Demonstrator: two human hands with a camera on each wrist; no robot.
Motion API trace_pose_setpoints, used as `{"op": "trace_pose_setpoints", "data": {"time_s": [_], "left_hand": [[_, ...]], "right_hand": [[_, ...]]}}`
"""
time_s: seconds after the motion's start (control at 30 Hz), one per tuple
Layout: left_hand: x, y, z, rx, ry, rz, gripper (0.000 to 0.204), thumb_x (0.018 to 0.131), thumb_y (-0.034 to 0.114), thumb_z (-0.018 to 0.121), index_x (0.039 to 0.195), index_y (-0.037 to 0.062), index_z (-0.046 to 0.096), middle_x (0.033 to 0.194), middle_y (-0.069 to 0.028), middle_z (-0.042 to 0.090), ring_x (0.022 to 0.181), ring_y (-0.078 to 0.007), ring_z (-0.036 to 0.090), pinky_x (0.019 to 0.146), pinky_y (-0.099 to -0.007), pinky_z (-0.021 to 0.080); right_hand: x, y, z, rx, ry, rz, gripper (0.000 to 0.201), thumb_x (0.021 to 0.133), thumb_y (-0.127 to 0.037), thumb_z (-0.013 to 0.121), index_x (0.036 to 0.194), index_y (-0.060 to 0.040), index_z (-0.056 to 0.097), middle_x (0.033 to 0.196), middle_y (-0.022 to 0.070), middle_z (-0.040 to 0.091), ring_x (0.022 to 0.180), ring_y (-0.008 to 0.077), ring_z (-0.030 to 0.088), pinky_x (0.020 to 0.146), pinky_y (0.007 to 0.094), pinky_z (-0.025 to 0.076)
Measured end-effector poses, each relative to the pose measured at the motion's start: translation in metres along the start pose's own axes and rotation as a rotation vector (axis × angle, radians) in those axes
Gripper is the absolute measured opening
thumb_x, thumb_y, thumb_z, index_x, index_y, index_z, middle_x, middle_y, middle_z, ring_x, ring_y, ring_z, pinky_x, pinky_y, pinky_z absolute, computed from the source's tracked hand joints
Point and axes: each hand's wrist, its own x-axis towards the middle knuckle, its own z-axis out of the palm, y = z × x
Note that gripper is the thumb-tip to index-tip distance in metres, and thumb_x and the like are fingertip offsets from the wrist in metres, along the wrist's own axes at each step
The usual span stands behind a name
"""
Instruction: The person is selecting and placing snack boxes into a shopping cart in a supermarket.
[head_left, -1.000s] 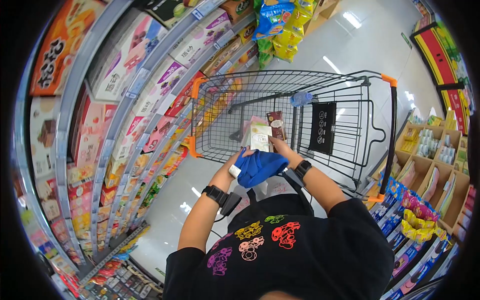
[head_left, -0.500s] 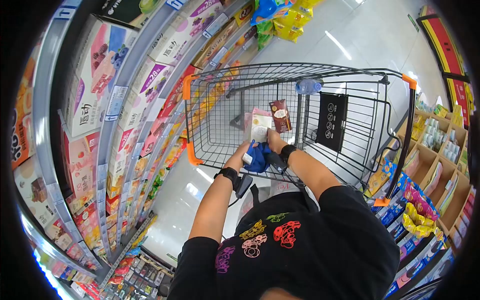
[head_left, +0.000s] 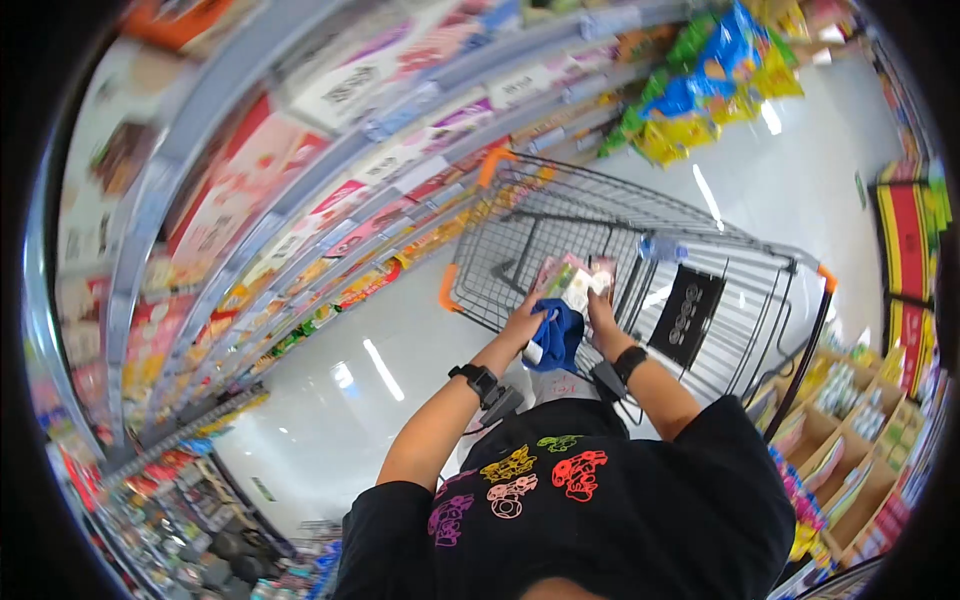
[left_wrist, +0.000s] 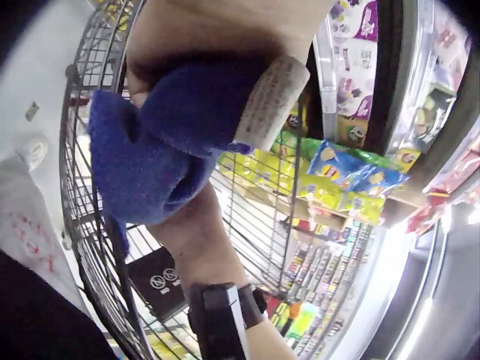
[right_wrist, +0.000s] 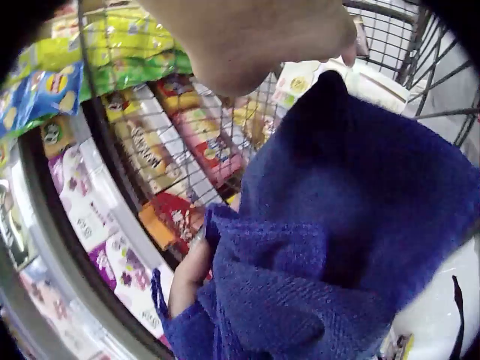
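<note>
My left hand (head_left: 522, 325) grips a bunched blue cloth (head_left: 557, 335) with a white label, near the side of the shopping cart (head_left: 470, 300). In the right wrist view its fingertips (right_wrist: 191, 277) curl over the edge of the cloth (right_wrist: 337, 225). Beside it my right hand (head_left: 603, 320) pinches the near edge of a white box (head_left: 578, 292). The right wrist view shows this box (right_wrist: 379, 84) partly hidden behind the cloth. A pink box (head_left: 553, 273) and a dark brown box (head_left: 603, 268) show just beyond the white one, within the cart's outline.
Shelves of boxed snacks (head_left: 240, 190) run along the left. Bags of chips (head_left: 710, 85) hang at the far end. A water bottle (head_left: 663, 249) lies in the cart's rear part, near a black panel (head_left: 690, 315). Wooden display bins (head_left: 850, 430) stand at the right.
The head view has turned, so the cart sits slanted and farther right in it. Both hands still hold the cloth and the white box, and now appear nearer the body than half a second ago.
</note>
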Motion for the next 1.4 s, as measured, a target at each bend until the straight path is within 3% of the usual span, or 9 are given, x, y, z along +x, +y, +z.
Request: {"op": "trace_pose_setpoints", "data": {"time_s": [0.17, 0.27, 0.37, 0.53, 0.63, 0.8, 1.0, 1.2, 1.4], "left_hand": [[-0.062, 0.023, -0.036, -0.254, 0.021, 0.159, 0.049, 0.084, 0.017, 0.062, 0.129, 0.0077, 0.045, 0.113, -0.0068, 0.057, 0.099, -0.0149, 0.056, 0.086, -0.0284, 0.046], [-0.111, 0.043, -0.069, -0.752, -0.065, 0.13, 0.041, 0.087, 0.026, 0.055, 0.121, 0.0037, 0.05, 0.109, -0.0083, 0.059, 0.098, -0.0195, 0.06, 0.085, -0.0311, 0.048], [-0.142, 0.031, -0.113, -0.962, -0.189, 0.128, 0.035, 0.088, 0.03, 0.05, 0.111, 0.0041, 0.055, 0.103, -0.0084, 0.062, 0.096, -0.0205, 0.061, 0.085, -0.0327, 0.049], [-0.207, 0.01, -0.211, -1.068, -0.162, 0.463, 0.032, 0.086, 0.039, 0.053, 0.096, 0.009, 0.059, 0.09, -0.006, 0.063, 0.084, -0.0199, 0.061, 0.078, -0.033, 0.049], [-0.263, -0.015, -0.265, -1.13, 0.117, 0.379, 0.031, 0.087, 0.037, 0.052, 0.095, 0.0074, 0.059, 0.09, -0.0067, 0.061, 0.083, -0.0181, 0.059, 0.077, -0.0308, 0.047], [-0.308, -0.092, -0.344, -0.881, 0.504, 0.527, 0.032, 0.087, 0.033, 0.052, 0.101, 0.0039, 0.052, 0.091, -0.0067, 0.057, 0.083, -0.0159, 0.056, 0.075, -0.0294, 0.045], [-0.415, -0.096, -0.377, -0.881, 0.895, 0.606, 0.031, 0.089, 0.031, 0.048, 0.107, 0.0052, 0.052, 0.101, -0.0061, 0.054, 0.095, -0.0163, 0.052, 0.083, -0.0303, 0.042], [-0.455, -0.091, -0.442, -0.857, 1.075, 0.671, 0.032, 0.089, 0.035, 0.05, 0.106, 0.0077, 0.048, 0.095, -0.006, 0.051, 0.081, -0.0131, 0.049, 0.069, -0.0242, 0.042], [-0.488, -0.037, -0.508, -0.625, 0.95, 0.745, 0.029, 0.091, 0.028, 0.045, 0.11, 0.0068, 0.049, 0.095, -0.0034, 0.052, 0.086, -0.0111, 0.048, 0.073, -0.0244, 0.041]], "right_hand": [[-0.085, -0.093, 0.038, 0.095, -0.284, -0.297, 0.045, 0.093, -0.044, 0.043, 0.119, -0.0079, 0.053, 0.111, 0.0108, 0.059, 0.098, 0.0183, 0.056, 0.078, 0.0334, 0.044], [-0.126, -0.128, 0.085, -0.047, -0.382, -0.576, 0.041, 0.094, -0.04, 0.045, 0.115, -0.0072, 0.058, 0.105, 0.0071, 0.063, 0.095, 0.016, 0.057, 0.077, 0.029, 0.044], [-0.217, -0.159, 0.142, -0.259, -0.296, -0.762, 0.033, 0.092, -0.032, 0.048, 0.099, -0.002, 0.06, 0.093, 0.0116, 0.064, 0.092, 0.0183, 0.06, 0.08, 0.0289, 0.045], [-0.305, -0.152, 0.249, -0.529, -0.318, -1.262, 0.042, 0.079, -0.028, 0.064, 0.112, -0.0056, 0.054, 0.108, 0.0192, 0.058, 0.101, 0.0344, 0.057, 0.087, 0.038, 0.045], [-0.355, -0.145, 0.307, -0.518, -0.511, -1.297, 0.05, 0.074, -0.024, 0.069, 0.117, -0.0064, 0.052, 0.109, 0.0175, 0.058, 0.101, 0.0338, 0.057, 0.089, 0.0371, 0.044], [-0.405, -0.118, 0.395, -0.611, -0.654, -1.42, 0.056, 0.069, -0.021, 0.072, 0.119, -0.006, 0.051, 0.112, 0.0165, 0.057, 0.104, 0.0317, 0.056, 0.089, 0.0369, 0.044], [-0.445, -0.12, 0.488, -0.746, -0.96, -1.506, 0.058, 0.069, -0.022, 0.072, 0.119, -0.0037, 0.052, 0.114, 0.0184, 0.056, 0.108, 0.0345, 0.053, 0.093, 0.0397, 0.042], [-0.48, -0.149, 0.565, -0.744, -1.052, -1.666, 0.061, 0.069, -0.019, 0.071, 0.123, -0.0044, 0.048, 0.124, 0.0165, 0.05, 0.115, 0.033, 0.048, 0.098, 0.0387, 0.038], [-0.493, -0.195, 0.616, -0.51, -0.978, -1.747, 0.059, 0.067, -0.012, 0.07, 0.122, -0.006, 0.049, 0.12, 0.0154, 0.052, 0.115, 0.0327, 0.047, 0.098, 0.0403, 0.038]]}}
